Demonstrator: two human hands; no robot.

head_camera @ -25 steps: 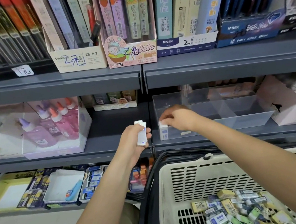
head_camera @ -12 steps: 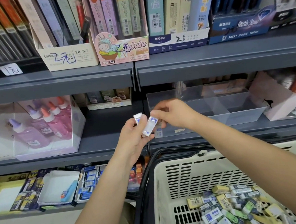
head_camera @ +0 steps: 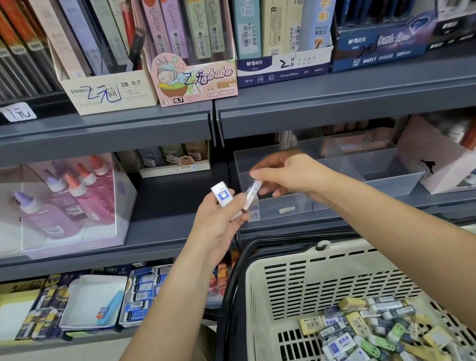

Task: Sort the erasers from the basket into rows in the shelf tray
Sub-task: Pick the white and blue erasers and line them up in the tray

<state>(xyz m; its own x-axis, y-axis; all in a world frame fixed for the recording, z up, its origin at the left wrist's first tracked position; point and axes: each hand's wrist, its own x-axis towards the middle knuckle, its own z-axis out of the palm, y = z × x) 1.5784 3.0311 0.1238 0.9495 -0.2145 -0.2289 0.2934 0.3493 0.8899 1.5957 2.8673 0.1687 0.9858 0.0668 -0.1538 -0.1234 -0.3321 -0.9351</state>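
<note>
**Barely begun: the tray is almost bare, the basket is full**

My left grip (head_camera: pixel 216 224) is closed around a blue-labelled eraser (head_camera: pixel 222 195), held upright in front of the middle shelf (head_camera: pixel 167 201). My right grip (head_camera: pixel 289 175) pinches the far end of a second eraser (head_camera: pixel 251 193) between thumb and fingertips. That eraser's near end lies against my left fingers, and I cannot tell whether they also hold it. Both erasers hang just in front of the left end of the clear tray (head_camera: pixel 383 188), not yet inside it.

Through the tray's front wall I see what looks like a single eraser (head_camera: pixel 254 216) standing in the near left corner. The other compartments, to the right and further back, show nothing I can make out. So I judge that no row is formed yet, and at most the first piece of one is placed.

The basket (head_camera: pixel 302 262) sits near me, low on the right. A loose pile of erasers (head_camera: pixel 370 341) fills its near right part: white with blue labels, yellow and green, all mixed together. Nearly the whole job is ahead. First these two go in beside the corner piece, then come many more trips to the basket, sorting by kind as I go.
</note>
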